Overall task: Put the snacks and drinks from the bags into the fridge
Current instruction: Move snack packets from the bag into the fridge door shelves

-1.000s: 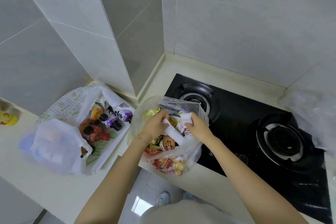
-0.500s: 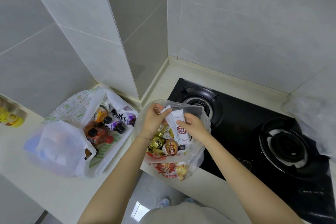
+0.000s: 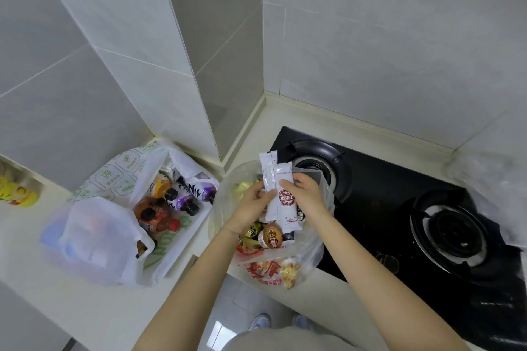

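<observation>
Two long white snack packets [image 3: 281,194] stand upright above a clear plastic bag [image 3: 309,253] of snacks on the counter's corner. My left hand [image 3: 252,205] pinches them from the left and my right hand [image 3: 306,196] grips them from the right. Inside the clear bag lie a small round cup snack [image 3: 270,236], gold-wrapped sweets and a red-printed packet [image 3: 271,271]. To the left, a white bag with green print [image 3: 114,177] holds several drink bottles [image 3: 176,199] with black caps, orange and purple. The fridge is out of view.
A black gas hob [image 3: 399,208] with two burners lies right of the snack bag. Crumpled clear plastic [image 3: 493,188] sits at the far right. Grey tiled walls form a corner behind. A yellow object [image 3: 17,194] sits far left. Floor and shoes [image 3: 285,322] show below the counter edge.
Both hands have lifted the white packets up out of the clear bag and turned them upright. The camera view has shifted slightly downward.
</observation>
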A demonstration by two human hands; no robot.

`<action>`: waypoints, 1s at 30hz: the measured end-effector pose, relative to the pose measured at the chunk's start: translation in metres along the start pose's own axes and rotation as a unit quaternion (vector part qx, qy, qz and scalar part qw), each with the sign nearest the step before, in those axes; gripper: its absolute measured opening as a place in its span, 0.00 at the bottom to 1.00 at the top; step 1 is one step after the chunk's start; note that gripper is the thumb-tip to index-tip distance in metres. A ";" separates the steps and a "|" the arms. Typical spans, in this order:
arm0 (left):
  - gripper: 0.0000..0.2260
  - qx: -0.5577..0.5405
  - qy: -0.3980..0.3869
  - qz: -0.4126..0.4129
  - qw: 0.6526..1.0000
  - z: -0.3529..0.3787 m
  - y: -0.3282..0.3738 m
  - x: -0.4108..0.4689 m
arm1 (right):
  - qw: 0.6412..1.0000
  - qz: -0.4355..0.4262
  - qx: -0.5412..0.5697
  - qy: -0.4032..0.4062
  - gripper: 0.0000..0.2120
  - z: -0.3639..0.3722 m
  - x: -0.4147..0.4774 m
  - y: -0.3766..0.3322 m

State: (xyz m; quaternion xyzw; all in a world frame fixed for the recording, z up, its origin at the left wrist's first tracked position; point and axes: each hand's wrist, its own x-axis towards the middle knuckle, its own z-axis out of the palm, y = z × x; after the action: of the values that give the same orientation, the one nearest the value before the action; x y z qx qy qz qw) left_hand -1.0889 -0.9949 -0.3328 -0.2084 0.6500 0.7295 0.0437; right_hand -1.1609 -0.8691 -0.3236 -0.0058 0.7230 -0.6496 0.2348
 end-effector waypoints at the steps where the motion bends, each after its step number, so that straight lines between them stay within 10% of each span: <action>1: 0.09 0.009 0.019 0.005 1.000 0.000 0.000 -0.001 | 1.000 -0.006 -0.005 0.008 0.03 0.000 0.000 0.000; 17: 0.08 0.022 0.046 0.006 0.999 -0.030 0.005 -0.023 | 0.988 0.148 -0.026 0.028 0.14 0.003 -0.017 0.014; 30: 0.10 -0.007 0.103 0.057 0.993 0.000 0.030 -0.057 | 0.997 -0.001 0.053 0.054 0.23 -0.021 -0.033 -0.001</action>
State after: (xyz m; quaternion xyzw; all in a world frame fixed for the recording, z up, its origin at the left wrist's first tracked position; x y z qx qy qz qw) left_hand -1.0470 -0.9879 -0.2845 -0.2452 0.6568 0.7100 -0.0663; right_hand -1.1392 -0.8388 -0.3109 0.0412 0.6989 -0.6869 0.1951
